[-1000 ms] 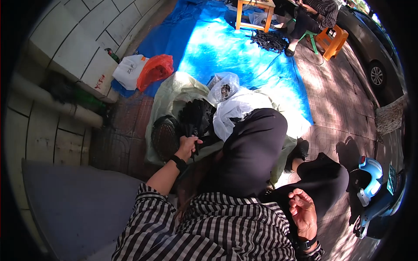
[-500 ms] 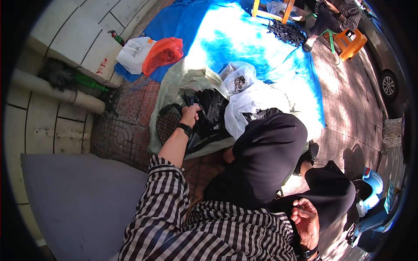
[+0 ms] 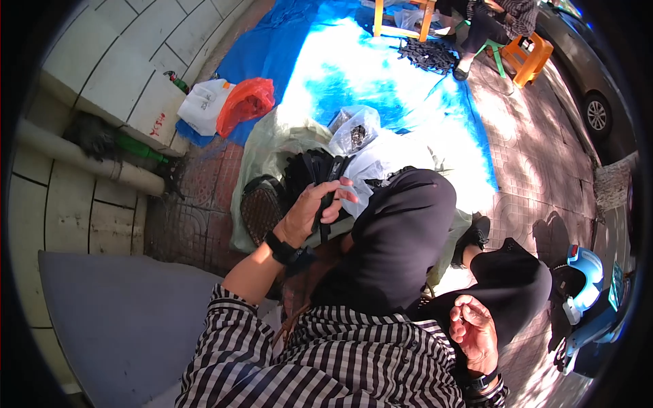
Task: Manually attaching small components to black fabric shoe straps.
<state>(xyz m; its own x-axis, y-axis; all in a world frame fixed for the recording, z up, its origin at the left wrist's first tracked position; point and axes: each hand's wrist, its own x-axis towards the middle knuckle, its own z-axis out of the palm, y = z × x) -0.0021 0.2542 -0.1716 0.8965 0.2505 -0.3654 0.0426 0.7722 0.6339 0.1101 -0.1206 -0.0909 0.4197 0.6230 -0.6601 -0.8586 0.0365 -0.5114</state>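
Note:
My left hand [image 3: 314,209], with a black watch on the wrist, is closed around a black strap-like piece [image 3: 328,178] lifted from a pile of black items [image 3: 304,170]. The pile lies on a pale green sack [image 3: 275,139] spread on the paving in front of my knees. My right hand [image 3: 474,331] rests on my right thigh with its fingers loosely curled and nothing in it. My black trousers [image 3: 401,231] hide part of the sack.
Clear plastic bags [image 3: 357,129] lie beside the pile. A round dark basket [image 3: 260,207] sits at its left. A red bag [image 3: 246,103] and a white jug [image 3: 203,105] stand by the wall. Beyond are a blue tarp [image 3: 381,75], a seated person and an orange stool [image 3: 527,58].
My left hand has drawn back from the pile toward me, now gripping a black strap-like piece. My right hand has stayed on my thigh.

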